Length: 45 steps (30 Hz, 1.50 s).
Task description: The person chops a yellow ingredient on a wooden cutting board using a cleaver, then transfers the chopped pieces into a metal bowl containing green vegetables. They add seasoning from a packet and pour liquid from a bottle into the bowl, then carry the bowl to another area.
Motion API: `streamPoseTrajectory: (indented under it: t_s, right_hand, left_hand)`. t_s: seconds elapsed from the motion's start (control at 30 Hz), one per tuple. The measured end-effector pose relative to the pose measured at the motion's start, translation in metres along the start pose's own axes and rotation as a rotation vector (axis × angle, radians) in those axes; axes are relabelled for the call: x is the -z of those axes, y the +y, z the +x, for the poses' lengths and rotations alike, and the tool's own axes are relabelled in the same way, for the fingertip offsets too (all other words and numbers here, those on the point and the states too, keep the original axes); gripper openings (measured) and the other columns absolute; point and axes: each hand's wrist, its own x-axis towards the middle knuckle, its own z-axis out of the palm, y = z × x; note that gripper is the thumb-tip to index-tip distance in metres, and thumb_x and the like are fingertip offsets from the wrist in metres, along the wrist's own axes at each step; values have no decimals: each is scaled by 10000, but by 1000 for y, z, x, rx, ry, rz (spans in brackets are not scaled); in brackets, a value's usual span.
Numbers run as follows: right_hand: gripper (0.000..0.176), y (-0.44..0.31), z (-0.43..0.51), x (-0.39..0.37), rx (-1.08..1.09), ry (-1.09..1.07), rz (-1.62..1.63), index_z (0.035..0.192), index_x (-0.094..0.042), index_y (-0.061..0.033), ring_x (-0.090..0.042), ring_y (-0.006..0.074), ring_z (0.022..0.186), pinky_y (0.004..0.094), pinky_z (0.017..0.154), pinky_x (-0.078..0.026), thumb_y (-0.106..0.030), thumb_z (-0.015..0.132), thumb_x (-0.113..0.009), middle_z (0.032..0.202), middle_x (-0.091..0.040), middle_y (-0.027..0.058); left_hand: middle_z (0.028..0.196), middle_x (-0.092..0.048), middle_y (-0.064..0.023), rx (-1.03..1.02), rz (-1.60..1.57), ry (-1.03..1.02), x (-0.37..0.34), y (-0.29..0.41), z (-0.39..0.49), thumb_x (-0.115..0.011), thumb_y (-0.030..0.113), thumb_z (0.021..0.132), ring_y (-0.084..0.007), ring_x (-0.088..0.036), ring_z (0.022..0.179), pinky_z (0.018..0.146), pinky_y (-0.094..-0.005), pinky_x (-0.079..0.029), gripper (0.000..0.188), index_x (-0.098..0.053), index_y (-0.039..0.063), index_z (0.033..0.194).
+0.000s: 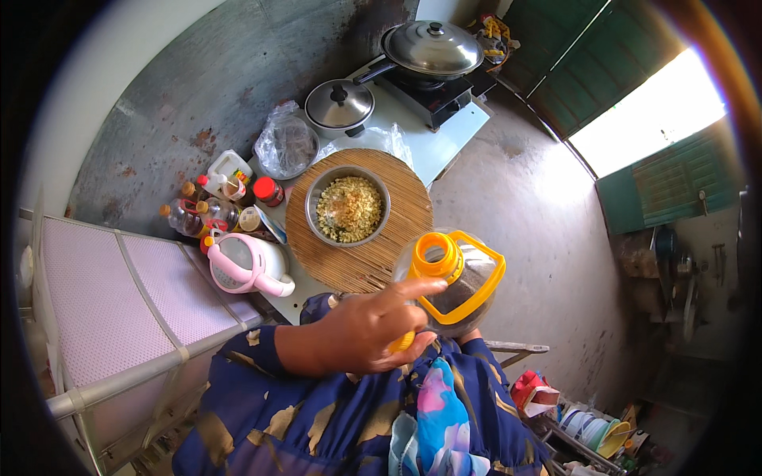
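My left hand (381,333) pinches a yellow screw cap (402,341) between thumb and curled fingers. Its index finger reaches out to the yellow collar of a large clear plastic jug (476,256). The jug's mouth is uncapped and faces up, and its yellow handle points away to the right. Of my right hand only a bit near the wrist (469,337) shows below the jug; the fingers are hidden behind it, and it appears to hold the jug up. Beyond the jug, a steel bowl (386,223) of chopped yellowish food (350,209) sits on a round slatted mat (411,205).
A pink-and-white kettle (238,262), several sauce bottles (217,211) and a red-lidded jar (268,191) crowd the left. Behind stand a lidded pot (340,104), a bag-covered bowl (289,146) and a lidded wok (433,50) on a stove (428,98). Concrete floor (524,238) lies right.
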Motion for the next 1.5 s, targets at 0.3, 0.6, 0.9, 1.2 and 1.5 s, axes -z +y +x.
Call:
streamPoseTrajectory:
  t_s: [0.3,0.6,0.9,1.2,1.5]
  right_hand:
    - [722,-11,9,4,-11,11,-1,1320,-332,-104,-326,325,1223,473,1025,-230,-619,829,-216,1353,-339,123]
    - [715,-21,14,14,-123,-42,380,1321,-330,-100,-322,327,1226,472,1027,-227,-611,837,-200,1355,-336,126]
    - [722,-9,15,-20,16,161,-166,1332,-308,-98,-298,325,1243,469,1035,-208,-608,842,-161,1367,-317,128]
    - [671,-33,17,-6,83,102,-720,1345,-286,-192,-225,247,1287,495,1046,-111,-619,832,-214,1399,-274,32]
    - [642,-62,11,23,318,20,-2303,1348,-263,-280,-191,192,1301,521,1037,-58,-633,811,-261,1405,-257,-34]
  left_hand:
    - [951,-534,-200,361,-70,-55,-29,-25,7,-539,106,801,-364,-569,731,585,-411,-475,378,-379,1,1127]
    - [817,-498,-185,441,-122,75,-52,-68,-5,-542,108,805,-379,-522,687,560,-425,-424,225,-392,17,945]
    - [796,-498,-198,451,-56,197,-55,-108,-15,-528,112,823,-389,-516,682,557,-427,-425,194,-371,24,895]
    - [844,-511,-220,482,-119,278,-58,-134,-25,-529,106,821,-410,-519,717,598,-425,-438,212,-377,14,936]
    - [861,-533,-221,518,-209,288,-61,-145,-30,-518,96,829,-392,-538,756,636,-417,-443,237,-384,-6,997]
